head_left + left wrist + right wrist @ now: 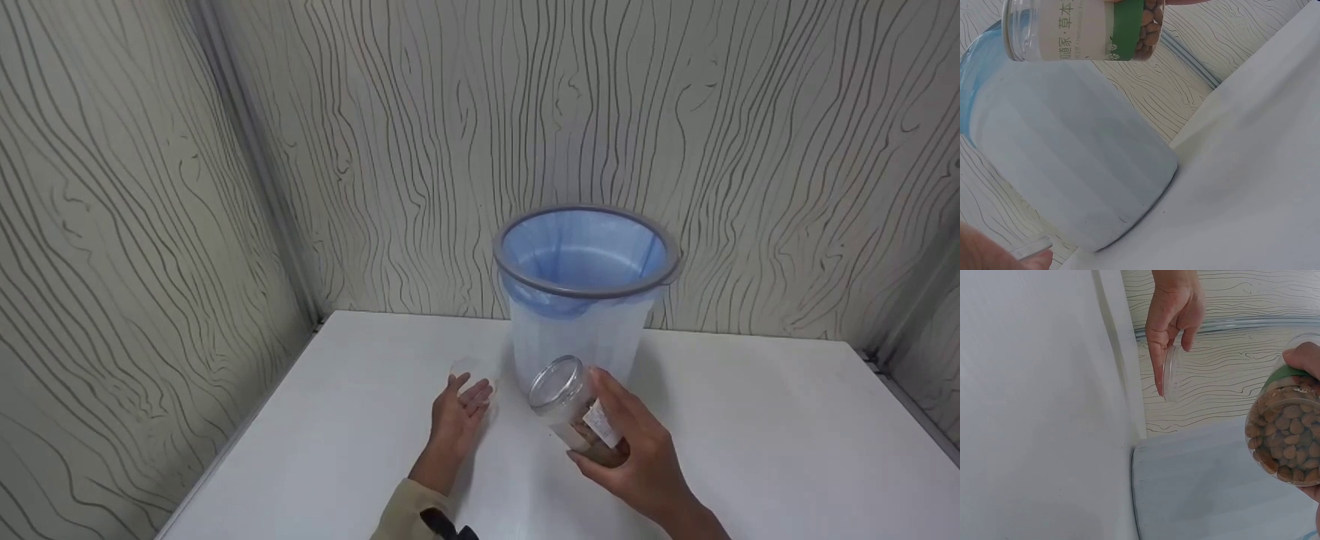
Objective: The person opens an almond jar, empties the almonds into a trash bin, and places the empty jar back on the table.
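Here's the right hand (645, 446), its grip clamped around a clear jar (571, 420) in front of the bin (581, 334), the jar tilted with its rim end up and toward the bin's left! Brown nuts (1292, 436) crowd the jar's base end. Over in front of the bin's left side, the left hand (457, 416) pinches a clear lid (1170, 374) between thumb and fingers. A blue liner (585, 251) lines the bin, standing on the white desk (750, 427).
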Demonstrator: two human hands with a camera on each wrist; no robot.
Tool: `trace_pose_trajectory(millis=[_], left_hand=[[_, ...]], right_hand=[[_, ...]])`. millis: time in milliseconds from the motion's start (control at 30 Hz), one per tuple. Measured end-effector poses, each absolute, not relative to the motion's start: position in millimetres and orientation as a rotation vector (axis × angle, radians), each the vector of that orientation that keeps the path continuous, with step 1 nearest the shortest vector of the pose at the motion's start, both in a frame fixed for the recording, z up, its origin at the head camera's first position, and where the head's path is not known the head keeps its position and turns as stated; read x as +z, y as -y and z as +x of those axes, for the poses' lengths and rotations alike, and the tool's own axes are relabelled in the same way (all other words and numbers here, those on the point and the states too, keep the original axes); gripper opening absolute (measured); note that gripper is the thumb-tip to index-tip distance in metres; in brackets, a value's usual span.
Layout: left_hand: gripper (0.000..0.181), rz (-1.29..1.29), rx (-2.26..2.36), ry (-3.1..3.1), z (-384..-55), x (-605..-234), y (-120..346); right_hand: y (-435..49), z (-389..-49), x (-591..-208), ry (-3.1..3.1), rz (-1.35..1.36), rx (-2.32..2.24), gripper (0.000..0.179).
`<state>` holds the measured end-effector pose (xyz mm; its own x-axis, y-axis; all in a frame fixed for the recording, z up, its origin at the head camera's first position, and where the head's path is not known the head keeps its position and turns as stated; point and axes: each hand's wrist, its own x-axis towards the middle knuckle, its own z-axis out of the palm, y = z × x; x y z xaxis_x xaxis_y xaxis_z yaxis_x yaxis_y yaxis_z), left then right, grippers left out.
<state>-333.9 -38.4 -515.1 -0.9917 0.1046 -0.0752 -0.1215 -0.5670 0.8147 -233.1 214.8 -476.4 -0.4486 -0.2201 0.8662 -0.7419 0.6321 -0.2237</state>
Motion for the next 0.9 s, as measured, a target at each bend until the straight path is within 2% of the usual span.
trace_pose_trajectory(millis=[567, 900], left_hand=[[0.055, -0.06, 2.701, -1.445, -334.4, -515.6, 37.7], [0.054, -0.181, 2.736, -1.436, -337.0, -517.6, 36.7]], right_hand=[[-214.4, -234.0, -476.6, 1.978, 0.758, 0.76, 0.11], [-214.4, -233.1, -476.5, 1.985, 0.75, 0.765, 0.11]])
